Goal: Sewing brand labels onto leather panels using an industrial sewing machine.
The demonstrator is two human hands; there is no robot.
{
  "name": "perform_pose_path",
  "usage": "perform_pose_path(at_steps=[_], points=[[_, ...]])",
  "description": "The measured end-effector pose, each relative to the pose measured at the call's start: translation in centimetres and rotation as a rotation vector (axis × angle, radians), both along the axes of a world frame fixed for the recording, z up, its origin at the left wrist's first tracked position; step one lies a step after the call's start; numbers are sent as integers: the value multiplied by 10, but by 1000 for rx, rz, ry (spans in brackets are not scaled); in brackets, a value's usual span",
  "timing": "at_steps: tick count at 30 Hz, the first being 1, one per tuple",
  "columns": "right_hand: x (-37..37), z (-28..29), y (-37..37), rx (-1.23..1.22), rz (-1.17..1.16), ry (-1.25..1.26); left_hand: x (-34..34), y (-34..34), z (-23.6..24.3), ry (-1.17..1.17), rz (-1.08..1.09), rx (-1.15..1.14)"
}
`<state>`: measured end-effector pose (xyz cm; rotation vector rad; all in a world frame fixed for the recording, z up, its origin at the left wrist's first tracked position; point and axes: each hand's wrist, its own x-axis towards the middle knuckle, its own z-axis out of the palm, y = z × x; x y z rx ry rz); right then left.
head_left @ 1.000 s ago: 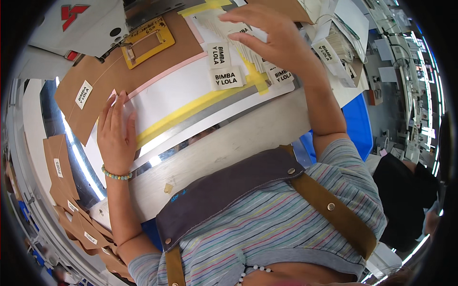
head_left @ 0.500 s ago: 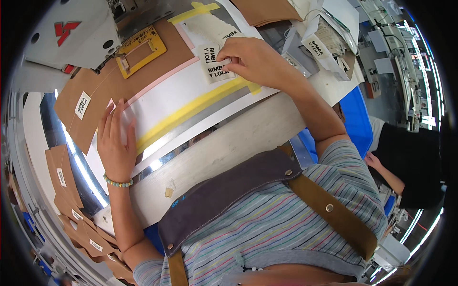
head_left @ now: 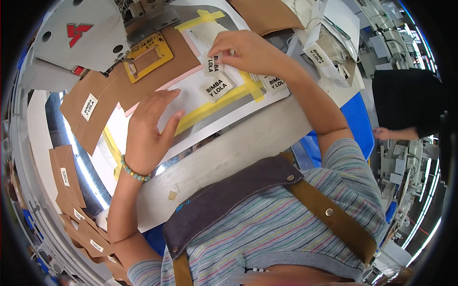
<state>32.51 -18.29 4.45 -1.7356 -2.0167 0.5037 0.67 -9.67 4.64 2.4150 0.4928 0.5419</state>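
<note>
Right hand point(head_left: 248, 52), having swung back over the yellow-taped template point(head_left: 210, 107), now pinches a small white label point(head_left: 214, 64); left hand point(head_left: 145, 131) stays flat, open, beside it.

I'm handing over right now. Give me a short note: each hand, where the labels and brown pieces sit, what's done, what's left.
Right hand: grip pinching one small white label above the white template.
Left hand: flat on the template, holding nothing.
Done: one label lies inside the yellow tape frame; the brown piece under the sewing machine head carries a label.
Left: the pinched label is not yet laid down; more brown pieces are stacked at far left.
</note>
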Motion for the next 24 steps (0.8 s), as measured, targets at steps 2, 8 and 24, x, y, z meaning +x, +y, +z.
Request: perform_pose_path(at_steps=[2, 8, 24], points=[[-2, -4, 4, 165, -59, -87, 3, 1, 0, -3, -6, 15], [-9, 1, 14, -109, -183, -99, 4, 7, 1, 34, -22, -53], [-64, 41, 47, 390, 31, 164, 18, 36, -17, -253, 207, -861]])
